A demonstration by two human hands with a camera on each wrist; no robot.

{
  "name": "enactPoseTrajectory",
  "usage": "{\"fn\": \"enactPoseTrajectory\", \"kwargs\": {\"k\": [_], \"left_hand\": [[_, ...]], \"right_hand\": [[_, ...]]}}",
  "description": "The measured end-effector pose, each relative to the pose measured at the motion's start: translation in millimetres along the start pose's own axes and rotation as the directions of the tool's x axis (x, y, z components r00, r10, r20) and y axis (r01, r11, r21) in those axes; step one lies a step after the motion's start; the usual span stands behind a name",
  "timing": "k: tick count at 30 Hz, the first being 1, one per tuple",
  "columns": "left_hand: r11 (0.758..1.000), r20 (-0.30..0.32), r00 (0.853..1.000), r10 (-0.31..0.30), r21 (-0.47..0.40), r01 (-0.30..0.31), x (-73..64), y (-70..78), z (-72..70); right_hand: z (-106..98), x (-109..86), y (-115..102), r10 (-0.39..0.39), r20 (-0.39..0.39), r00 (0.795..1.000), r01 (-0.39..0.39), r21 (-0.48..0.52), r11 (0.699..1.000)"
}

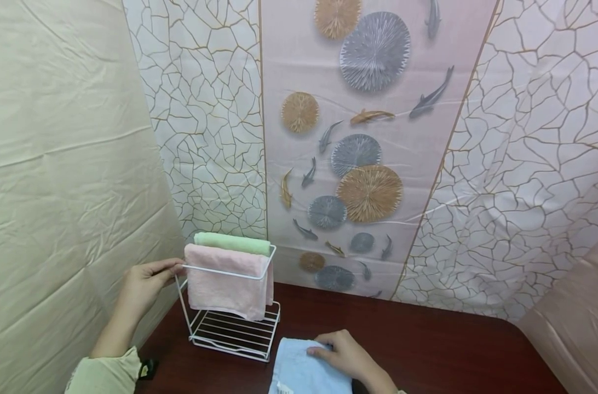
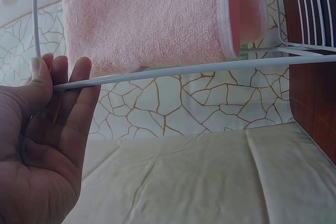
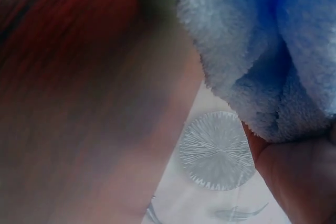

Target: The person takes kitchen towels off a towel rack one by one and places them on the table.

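A white wire rack (image 1: 232,334) stands on the table at the left, its slatted base low and its rails above. Over the rails hang a pink towel (image 1: 225,284) and, behind it, a green towel (image 1: 232,242). My left hand (image 1: 148,282) pinches the upper left corner of the rack between thumb and fingers, as the left wrist view also shows at the white wire (image 2: 173,71). In my right hand (image 1: 343,354) is the edge of a folded light blue towel (image 1: 299,369), gripped between thumb and fingers, right of the rack. A white tag shows at its lower edge.
The dark red-brown table (image 1: 427,339) extends to the right. A patterned curtain (image 1: 299,164) hangs along its back, and a plain beige cloth (image 1: 72,180) borders the left side. A small black object (image 1: 148,369) lies by the left sleeve.
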State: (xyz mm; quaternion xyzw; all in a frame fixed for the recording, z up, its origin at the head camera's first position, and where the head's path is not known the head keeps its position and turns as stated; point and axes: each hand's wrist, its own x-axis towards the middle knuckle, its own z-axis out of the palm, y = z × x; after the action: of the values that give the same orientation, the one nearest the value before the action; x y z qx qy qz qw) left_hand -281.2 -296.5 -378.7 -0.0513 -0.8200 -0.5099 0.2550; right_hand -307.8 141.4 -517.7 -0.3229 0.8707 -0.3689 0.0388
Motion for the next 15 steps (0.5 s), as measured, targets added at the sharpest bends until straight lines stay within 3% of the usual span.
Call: {"fn": "enactPoseTrajectory", "kwargs": {"k": [6,15], "left_hand": [[1.0,0.0,1.0,0.0,-0.001,0.0,-0.2,1.0,-0.1],[1.0,0.002,1.0,-0.009,0.002,0.009,-1.1,2.7,-0.1]], "right_hand": [[3.6,1.4,6.7,-0.007,-0.018,1.0,0.006,-0.013,1.0],[6.4,0.1,12.6,0.044,-0.013,0.999,-0.044,-0.019,0.999]]}}
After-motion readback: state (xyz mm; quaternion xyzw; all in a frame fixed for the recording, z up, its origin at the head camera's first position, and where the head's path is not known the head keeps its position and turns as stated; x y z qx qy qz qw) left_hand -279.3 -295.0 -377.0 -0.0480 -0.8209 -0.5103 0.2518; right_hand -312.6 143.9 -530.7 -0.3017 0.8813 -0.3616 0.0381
